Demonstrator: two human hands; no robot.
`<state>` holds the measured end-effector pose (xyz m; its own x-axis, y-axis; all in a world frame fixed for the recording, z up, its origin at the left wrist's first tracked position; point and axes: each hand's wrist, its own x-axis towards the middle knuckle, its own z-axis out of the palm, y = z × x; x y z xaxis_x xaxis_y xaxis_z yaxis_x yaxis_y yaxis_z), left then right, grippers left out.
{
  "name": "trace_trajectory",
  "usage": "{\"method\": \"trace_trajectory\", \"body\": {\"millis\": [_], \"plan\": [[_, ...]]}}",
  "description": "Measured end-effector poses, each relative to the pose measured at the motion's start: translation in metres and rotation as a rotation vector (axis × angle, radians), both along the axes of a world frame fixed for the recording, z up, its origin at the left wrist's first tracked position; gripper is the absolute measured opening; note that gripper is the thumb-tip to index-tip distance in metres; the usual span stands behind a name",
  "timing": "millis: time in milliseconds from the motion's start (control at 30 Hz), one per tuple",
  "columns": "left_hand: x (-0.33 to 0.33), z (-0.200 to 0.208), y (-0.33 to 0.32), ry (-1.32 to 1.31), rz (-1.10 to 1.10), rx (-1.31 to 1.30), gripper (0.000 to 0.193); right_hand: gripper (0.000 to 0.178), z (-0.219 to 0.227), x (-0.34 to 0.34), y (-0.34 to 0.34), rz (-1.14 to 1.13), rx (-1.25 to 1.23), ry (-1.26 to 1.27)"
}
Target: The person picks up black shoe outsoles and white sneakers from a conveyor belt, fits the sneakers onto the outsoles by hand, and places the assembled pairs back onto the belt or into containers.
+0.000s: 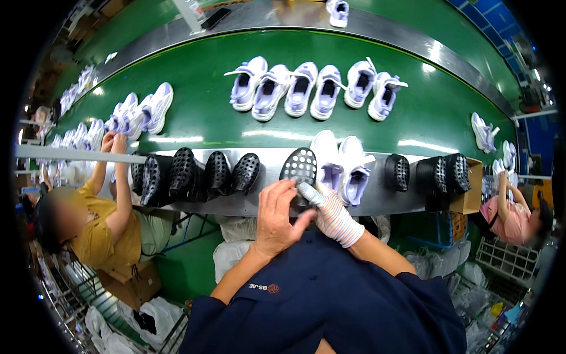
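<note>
Between my two hands is a black perforated plastic shoe tree, its rounded toe end pointing away from me. My bare left hand closes on its near left side, thumb reaching toward the right. My right hand, in a striped knit glove with greyish fingertips, grips its near right side. The fingers cover the shoe tree's near end. Just right of it, on the metal ledge, rests a pair of white and lilac sneakers, the left sneaker partly behind my gloved hand and the right sneaker beside it.
Black shoe trees line the metal ledge at left, and others stand right beside a cardboard box. Several sneakers sit on the green conveyor belt. Co-workers handle shoes on both sides, one in yellow, one in pink.
</note>
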<state>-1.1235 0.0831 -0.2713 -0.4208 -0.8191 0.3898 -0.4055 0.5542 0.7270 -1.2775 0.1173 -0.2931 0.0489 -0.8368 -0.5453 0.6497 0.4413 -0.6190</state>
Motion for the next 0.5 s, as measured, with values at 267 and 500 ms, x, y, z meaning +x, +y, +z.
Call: {"method": "trace_trajectory", "body": {"millis": [267,500], "plan": [[-0.051,-0.08,-0.034,0.245,-0.135,1.063,0.028,0.049,0.012,-0.053,0.045,0.355,0.15,0.398],[-0.094,-0.1,-0.009,0.052,0.0,0.763,0.02,0.056,-0.003,-0.063,0.078,0.502,0.089,1.318]]}}
